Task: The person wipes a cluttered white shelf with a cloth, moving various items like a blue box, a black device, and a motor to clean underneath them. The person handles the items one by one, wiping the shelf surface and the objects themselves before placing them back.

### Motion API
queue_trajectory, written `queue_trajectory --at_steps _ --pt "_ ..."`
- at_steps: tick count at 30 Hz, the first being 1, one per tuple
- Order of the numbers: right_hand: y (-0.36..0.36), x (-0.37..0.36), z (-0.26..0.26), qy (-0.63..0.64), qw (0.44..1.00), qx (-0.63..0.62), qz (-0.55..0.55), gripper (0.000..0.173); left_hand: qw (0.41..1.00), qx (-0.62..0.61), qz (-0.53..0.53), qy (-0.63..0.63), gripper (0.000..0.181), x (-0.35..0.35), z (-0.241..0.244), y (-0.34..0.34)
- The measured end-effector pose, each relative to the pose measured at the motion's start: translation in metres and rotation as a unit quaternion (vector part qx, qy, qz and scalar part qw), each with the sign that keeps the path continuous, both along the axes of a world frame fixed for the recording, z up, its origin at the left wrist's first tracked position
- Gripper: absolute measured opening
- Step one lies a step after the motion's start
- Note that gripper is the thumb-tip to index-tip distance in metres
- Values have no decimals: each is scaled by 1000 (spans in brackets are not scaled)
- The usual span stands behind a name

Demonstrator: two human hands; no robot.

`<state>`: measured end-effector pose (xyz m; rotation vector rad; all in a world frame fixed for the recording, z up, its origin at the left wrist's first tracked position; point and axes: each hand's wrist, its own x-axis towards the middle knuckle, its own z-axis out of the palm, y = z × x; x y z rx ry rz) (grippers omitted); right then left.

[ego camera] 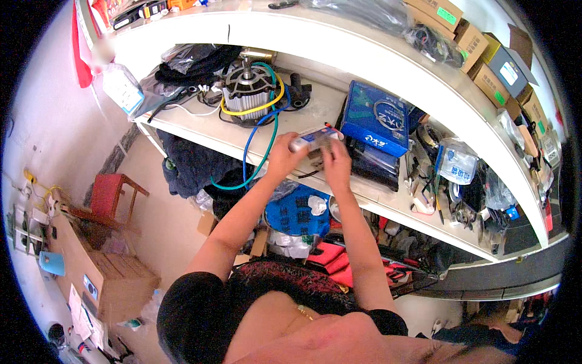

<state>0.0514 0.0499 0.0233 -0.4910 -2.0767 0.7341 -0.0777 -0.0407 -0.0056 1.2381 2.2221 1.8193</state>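
My left hand (284,157) grips the left end of a small white-and-blue package (311,135) above the lower shelf. The fingers of my right hand (337,164) are bent against the package's right part and look blurred. Small print on the package is too blurred to read. To the left stands an electric motor (248,101) with its shaft upward and yellow, blue and green cables around it. Right of my hands lies a blue printed box (376,118), on top of dark plastic-wrapped items (370,166).
The white upper shelf edge (318,34) curves overhead, carrying cardboard boxes (489,86). Tools, a clear bag (457,161) and loose parts crowd the lower shelf's right end. Beneath are dark cloth (195,159) and a blue round item (295,211). A red stool (109,198) stands left.
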Motion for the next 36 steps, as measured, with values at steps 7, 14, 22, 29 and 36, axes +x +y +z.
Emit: queue_trajectory --at_steps 7,14,22,29,36 --pt "12 25 -26 51 996 -44 -57 18 941 -62 -58 -327 66 -35 21 13" --pt "2 15 -26 54 997 -39 -41 23 860 -87 -181 -468 65 -42 36 -1" --pt "-38 -37 2 5 976 177 130 31 851 -60 -188 -487 63 -38 23 -5" --pt "25 -46 -13 -62 997 32 -36 40 785 -77 -234 -568 49 -65 2 2" --pt "-4 -59 -27 -35 997 62 28 33 777 -20 -302 -553 62 -50 24 -8"
